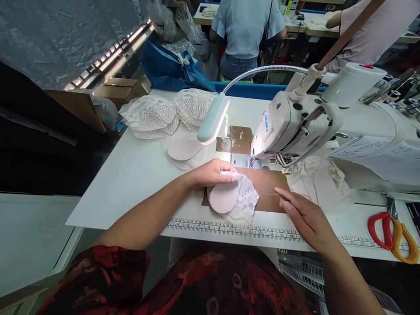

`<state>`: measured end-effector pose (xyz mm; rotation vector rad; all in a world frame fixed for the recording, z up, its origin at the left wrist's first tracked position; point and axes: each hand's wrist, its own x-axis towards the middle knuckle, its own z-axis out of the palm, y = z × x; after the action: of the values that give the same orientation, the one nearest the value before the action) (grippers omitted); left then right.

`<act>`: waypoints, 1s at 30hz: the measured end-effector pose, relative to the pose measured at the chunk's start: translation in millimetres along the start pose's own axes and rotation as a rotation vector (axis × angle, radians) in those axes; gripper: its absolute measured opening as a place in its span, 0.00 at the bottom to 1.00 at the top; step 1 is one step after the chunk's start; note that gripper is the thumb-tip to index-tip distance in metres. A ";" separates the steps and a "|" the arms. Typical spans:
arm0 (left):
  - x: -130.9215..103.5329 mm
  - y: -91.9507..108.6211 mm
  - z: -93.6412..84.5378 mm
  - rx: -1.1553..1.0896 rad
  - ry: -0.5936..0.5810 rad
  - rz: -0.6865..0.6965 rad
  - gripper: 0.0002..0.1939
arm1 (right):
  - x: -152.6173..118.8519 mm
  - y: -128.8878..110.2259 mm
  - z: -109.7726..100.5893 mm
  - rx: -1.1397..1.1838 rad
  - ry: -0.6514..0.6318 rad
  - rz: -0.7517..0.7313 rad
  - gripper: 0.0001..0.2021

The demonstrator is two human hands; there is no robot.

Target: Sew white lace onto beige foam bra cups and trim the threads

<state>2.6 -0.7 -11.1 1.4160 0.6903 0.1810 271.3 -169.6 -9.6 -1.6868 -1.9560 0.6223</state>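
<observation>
White tabletop (131,183) spreads before you, with a person in a light blue shirt (247,26) seated beyond its far edge. On your right stands a white sewing machine (278,127), and a pale blue-green lamp head (213,119) on a bendable metal neck hangs left of it. Your left hand (213,173) is closed in a pinch, thumb on top, on the far end of a white lace piece with a smooth, pale pink oval pad (225,197). That piece sits just in front of the machine's head, partly over a flat brown sheet (271,190). The pad's long axis slants, its rounded end pointing toward you and slightly left; the lace fans out to the right, its edge near the printed ruler strip (213,225). Your right hand (303,218), apart from the lace, is partly curled, thumb and forefinger pinching a slim dark tool (285,197), mostly hidden. Scissors with red and orange handles (393,236) lie farther right.
</observation>
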 end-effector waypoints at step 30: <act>2.3 -8.2 6.0 -0.008 -0.108 0.067 0.15 | 83.7 -31.8 54.9 0.757 -0.139 0.198 0.25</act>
<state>5.4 -6.1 -19.7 1.4315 0.5531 0.1581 202.1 -92.6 -27.5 -1.3630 -1.3591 1.3753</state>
